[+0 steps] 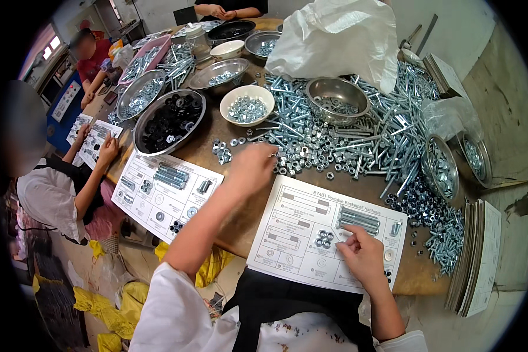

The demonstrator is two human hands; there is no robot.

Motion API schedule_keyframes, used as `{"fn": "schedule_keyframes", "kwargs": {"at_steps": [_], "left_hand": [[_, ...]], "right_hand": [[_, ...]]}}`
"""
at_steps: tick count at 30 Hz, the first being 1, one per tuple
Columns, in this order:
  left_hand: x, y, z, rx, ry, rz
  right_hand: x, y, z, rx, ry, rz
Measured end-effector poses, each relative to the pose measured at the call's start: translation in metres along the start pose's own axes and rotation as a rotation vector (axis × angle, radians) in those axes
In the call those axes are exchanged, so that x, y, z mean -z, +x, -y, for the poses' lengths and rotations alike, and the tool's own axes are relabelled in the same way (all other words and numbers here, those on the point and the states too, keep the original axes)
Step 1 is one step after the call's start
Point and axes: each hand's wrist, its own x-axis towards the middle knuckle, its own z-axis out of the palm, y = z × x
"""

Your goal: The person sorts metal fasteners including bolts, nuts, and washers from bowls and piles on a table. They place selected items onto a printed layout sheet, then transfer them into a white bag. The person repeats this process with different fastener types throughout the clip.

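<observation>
Currently my left hand pinches nuts at twelve o'clock, fingers together; right fingers, together, should square bolts on the sheet.

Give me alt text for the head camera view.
A person's left hand reaches into a pile of nuts while the right hand rests on a printed parts sheet holding bolts, amid bowls of hardware on a table.
</observation>
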Motion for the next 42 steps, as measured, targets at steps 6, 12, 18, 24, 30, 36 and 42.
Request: {"fn": "schedule_keyframes", "kwargs": {"at_steps": [6,12,18,24,30,36,42], "left_hand": [[-0.009,0.043,0.064,0.021,0.386,0.150],[-0.010,0.048,0.075,-0.019,0.349,0.181],[0.031,0.002,0.052,0.415,-0.545,0.245],[0.014,-0.052,-0.053,0.285,-1.055,0.387],[0.012,-0.020,-0.018,0.142,-0.679,0.236],[-0.020,0.029,0.096,0.010,0.254,-0.160],[-0.029,0.037,0.085,0.015,0.327,-0.160]], "right_hand": [[-0.003,-0.002,0.007,0.120,0.033,-0.035],[-0.003,-0.002,0.011,0.144,0.086,-0.053],[-0.003,0.009,0.022,0.176,0.165,-0.016],[-0.045,0.045,0.050,0.122,0.560,0.088],[-0.042,0.049,0.048,-0.098,0.896,0.128],[-0.028,0.018,0.036,0.089,0.274,0.043],[-0.046,-0.005,0.037,0.310,-0.129,0.118]]}}
